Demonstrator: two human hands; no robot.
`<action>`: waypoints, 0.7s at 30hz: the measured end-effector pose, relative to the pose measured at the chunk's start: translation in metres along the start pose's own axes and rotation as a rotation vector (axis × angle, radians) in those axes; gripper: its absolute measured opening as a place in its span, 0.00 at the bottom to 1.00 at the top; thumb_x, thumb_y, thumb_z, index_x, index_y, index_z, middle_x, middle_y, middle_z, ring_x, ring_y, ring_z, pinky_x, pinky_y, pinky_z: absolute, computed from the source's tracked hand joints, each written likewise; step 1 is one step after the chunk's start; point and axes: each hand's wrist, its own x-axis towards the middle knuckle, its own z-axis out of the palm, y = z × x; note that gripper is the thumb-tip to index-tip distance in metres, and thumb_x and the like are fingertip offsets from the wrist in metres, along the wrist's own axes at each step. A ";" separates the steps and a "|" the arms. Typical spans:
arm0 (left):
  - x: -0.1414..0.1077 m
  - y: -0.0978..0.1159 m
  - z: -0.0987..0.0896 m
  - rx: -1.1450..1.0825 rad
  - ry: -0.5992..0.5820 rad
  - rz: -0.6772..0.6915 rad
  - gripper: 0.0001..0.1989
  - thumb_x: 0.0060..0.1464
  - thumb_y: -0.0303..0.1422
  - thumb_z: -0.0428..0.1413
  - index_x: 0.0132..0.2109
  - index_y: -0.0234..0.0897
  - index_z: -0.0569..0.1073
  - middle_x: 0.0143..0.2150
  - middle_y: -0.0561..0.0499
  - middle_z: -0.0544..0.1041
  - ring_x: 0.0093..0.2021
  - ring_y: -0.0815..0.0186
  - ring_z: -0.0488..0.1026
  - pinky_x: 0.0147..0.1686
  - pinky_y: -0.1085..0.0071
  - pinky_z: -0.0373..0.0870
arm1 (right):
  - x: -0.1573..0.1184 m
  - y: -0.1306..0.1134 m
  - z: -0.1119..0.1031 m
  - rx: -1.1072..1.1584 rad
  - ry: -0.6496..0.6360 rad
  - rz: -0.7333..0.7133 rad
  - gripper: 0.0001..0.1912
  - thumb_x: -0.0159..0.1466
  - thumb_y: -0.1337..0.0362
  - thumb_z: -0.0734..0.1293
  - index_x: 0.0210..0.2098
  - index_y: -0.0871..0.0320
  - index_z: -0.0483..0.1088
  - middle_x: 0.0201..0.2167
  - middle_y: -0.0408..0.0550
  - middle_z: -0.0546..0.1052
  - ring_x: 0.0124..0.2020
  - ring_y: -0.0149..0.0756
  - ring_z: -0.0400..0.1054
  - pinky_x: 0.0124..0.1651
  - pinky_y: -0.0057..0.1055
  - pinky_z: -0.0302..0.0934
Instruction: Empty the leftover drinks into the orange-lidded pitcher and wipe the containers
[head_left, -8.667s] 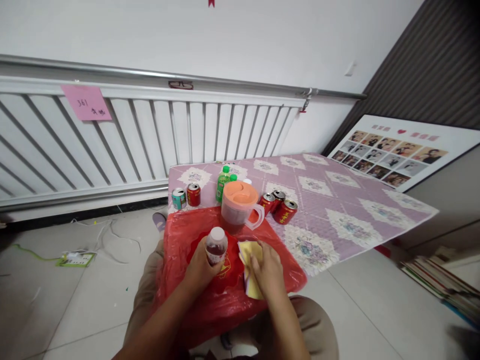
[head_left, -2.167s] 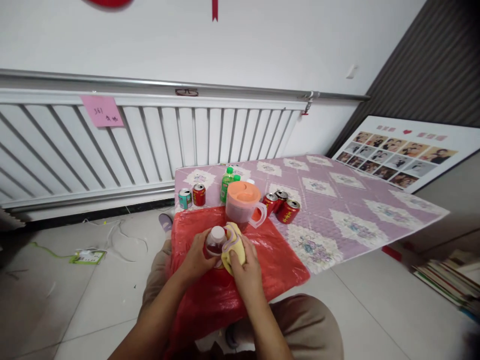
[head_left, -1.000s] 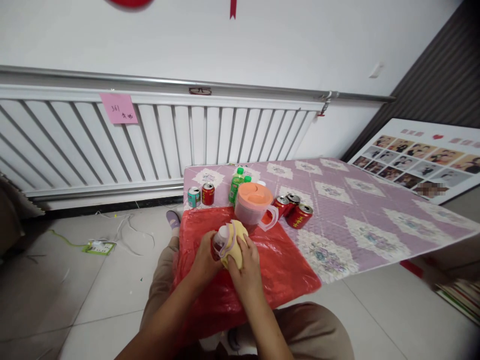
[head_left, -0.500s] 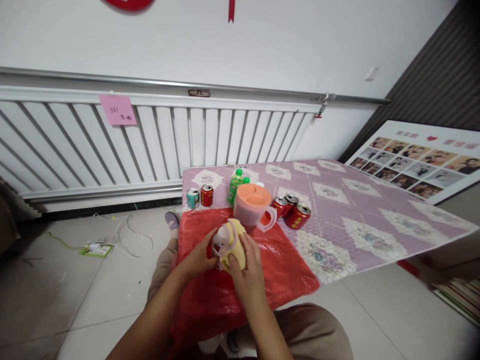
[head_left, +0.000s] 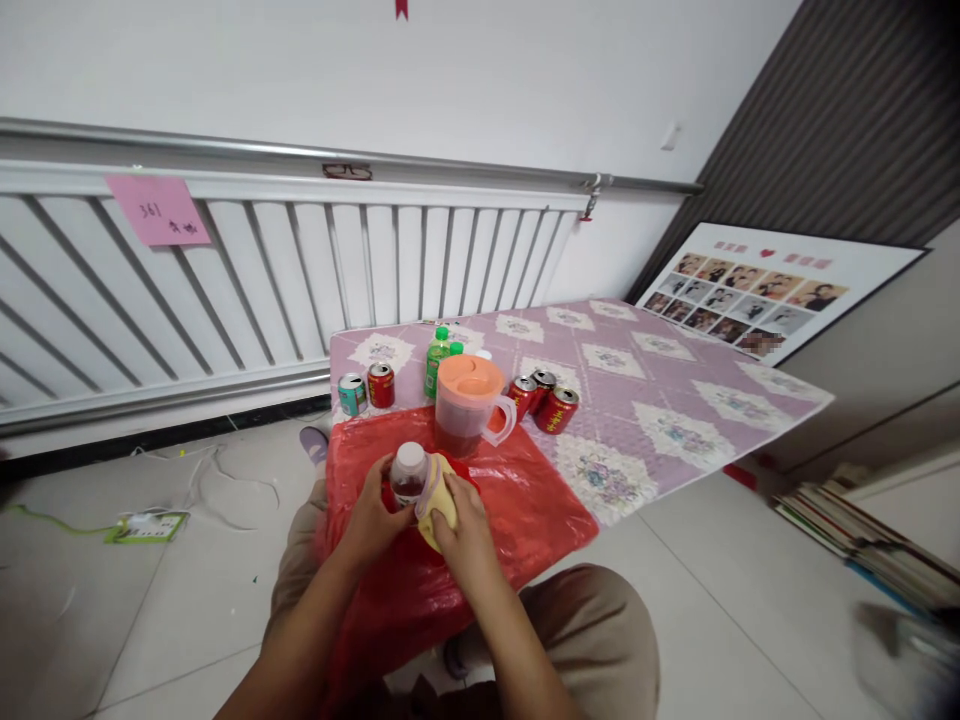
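My left hand (head_left: 375, 515) is wrapped round a clear bottle (head_left: 409, 474) with a white cap, which stands about upright over the red plastic sheet (head_left: 517, 500). A folded yellow cloth (head_left: 437, 515) with a pinkish edge is gripped in my right hand (head_left: 466, 530) and pressed against the bottle's right side. Just behind the hands is a clear pitcher (head_left: 459, 415) with an orange lid and a handle on its right. The bottle's lower part is hidden by my fingers and the cloth.
Green-capped bottles (head_left: 436, 362) stand behind the pitcher. A teal can (head_left: 352, 396) and a red can (head_left: 381, 386) are at the left, with several red cans (head_left: 556, 411) at the right. The patterned tablecloth (head_left: 660, 385) reaches back to the white radiator (head_left: 390, 260).
The view has swung to the right. The bottle now stands more upright and more of it shows; the cloth has moved from over its front to its right side.
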 end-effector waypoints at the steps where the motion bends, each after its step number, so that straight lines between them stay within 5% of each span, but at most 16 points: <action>1: 0.000 -0.001 -0.002 0.006 -0.014 0.008 0.43 0.45 0.36 0.65 0.65 0.35 0.56 0.63 0.37 0.67 0.61 0.51 0.68 0.62 0.50 0.63 | 0.001 -0.001 -0.004 0.011 0.009 0.001 0.28 0.60 0.67 0.63 0.61 0.57 0.66 0.59 0.59 0.70 0.61 0.47 0.64 0.63 0.50 0.61; 5: 0.006 -0.003 -0.015 0.022 -0.114 0.046 0.46 0.46 0.36 0.64 0.69 0.35 0.52 0.66 0.36 0.64 0.66 0.48 0.63 0.65 0.49 0.60 | 0.008 -0.019 -0.022 0.039 0.099 -0.011 0.26 0.63 0.66 0.62 0.62 0.56 0.64 0.61 0.58 0.68 0.63 0.46 0.62 0.64 0.50 0.58; 10: 0.010 0.000 -0.021 -0.003 -0.230 0.064 0.37 0.49 0.36 0.62 0.64 0.36 0.61 0.64 0.40 0.68 0.63 0.50 0.68 0.63 0.53 0.65 | 0.011 -0.045 -0.021 0.060 0.127 -0.124 0.29 0.64 0.66 0.64 0.65 0.55 0.60 0.64 0.58 0.64 0.65 0.45 0.58 0.65 0.49 0.57; 15: 0.005 0.000 -0.016 -0.039 -0.149 0.023 0.34 0.45 0.32 0.63 0.60 0.37 0.64 0.60 0.42 0.72 0.57 0.53 0.72 0.59 0.55 0.70 | 0.007 -0.038 -0.001 -0.024 0.059 -0.173 0.30 0.59 0.69 0.66 0.62 0.54 0.65 0.64 0.58 0.64 0.64 0.51 0.59 0.64 0.53 0.58; 21: -0.001 -0.001 -0.005 0.037 -0.002 0.004 0.36 0.42 0.31 0.63 0.60 0.35 0.64 0.58 0.41 0.72 0.56 0.52 0.72 0.59 0.52 0.68 | 0.001 -0.009 -0.003 0.091 0.024 0.024 0.28 0.60 0.68 0.65 0.60 0.56 0.67 0.61 0.59 0.68 0.63 0.48 0.62 0.64 0.50 0.58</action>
